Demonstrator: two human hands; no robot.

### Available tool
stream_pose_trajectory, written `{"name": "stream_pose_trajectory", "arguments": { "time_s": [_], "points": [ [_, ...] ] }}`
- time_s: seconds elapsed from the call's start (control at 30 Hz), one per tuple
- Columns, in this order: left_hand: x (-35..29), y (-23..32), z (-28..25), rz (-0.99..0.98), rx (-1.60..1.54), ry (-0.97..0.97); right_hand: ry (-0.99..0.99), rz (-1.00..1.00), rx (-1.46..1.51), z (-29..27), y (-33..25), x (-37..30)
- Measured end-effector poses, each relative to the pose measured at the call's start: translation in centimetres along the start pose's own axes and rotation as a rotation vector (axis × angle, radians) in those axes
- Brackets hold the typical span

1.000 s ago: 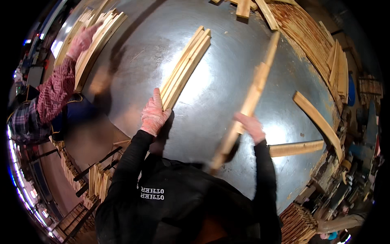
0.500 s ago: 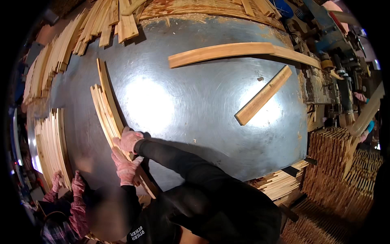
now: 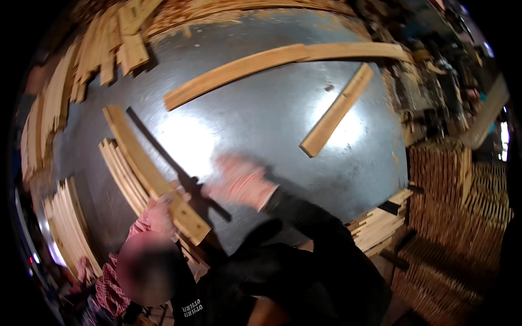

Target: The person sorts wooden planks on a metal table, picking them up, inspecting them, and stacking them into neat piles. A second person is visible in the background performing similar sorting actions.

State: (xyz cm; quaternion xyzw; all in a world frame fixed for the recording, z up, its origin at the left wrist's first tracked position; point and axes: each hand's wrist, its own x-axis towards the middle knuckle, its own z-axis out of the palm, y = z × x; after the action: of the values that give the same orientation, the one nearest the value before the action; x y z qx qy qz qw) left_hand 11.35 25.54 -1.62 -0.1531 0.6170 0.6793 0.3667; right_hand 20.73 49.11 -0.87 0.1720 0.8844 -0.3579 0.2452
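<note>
My left hand, in a pinkish knit glove, grips the near part of a long wooden board. Fingertips show past the board's right edge, and a separate dark shadow suggests it is raised off the metal table. Beside and below that board lies a bundle of narrow wooden strips. My right hand, gloved alike, hangs over the table to the right of the board, apart from it. Motion smears its fingers; nothing shows in it. A co-worker's pink sleeve reaches in beside my left hand.
Another strip bundle stands at the left, near the co-worker's other hand. Boards pile up at the far left. A long board and a short board lie farther right. Stacked wood and machinery border the right side.
My right hand has left the boards and moved right. The board in my left hand has risen and turned its broad face up. A co-worker's arm has come closer. The whole view has shifted.
</note>
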Motion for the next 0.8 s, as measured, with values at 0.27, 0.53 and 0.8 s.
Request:
{"name": "stream_pose_trajectory", "arguments": {
  "time_s": [0.27,0.53,0.8],
  "points": [
    [11.4,7.1,2.4,0.635,1.192,0.277,1.201,0.938,0.033,-3.2,28.2,0.6],
    [30.2,10.2,12.8,1.178,1.929,0.184,1.396,0.475,0.513,6.7,23.4,-9.2],
    [23.2,6.4,7.6,0.682,1.813,0.047,1.125,0.226,-0.366,-20.6,22.0,-1.8]
  ]
}}
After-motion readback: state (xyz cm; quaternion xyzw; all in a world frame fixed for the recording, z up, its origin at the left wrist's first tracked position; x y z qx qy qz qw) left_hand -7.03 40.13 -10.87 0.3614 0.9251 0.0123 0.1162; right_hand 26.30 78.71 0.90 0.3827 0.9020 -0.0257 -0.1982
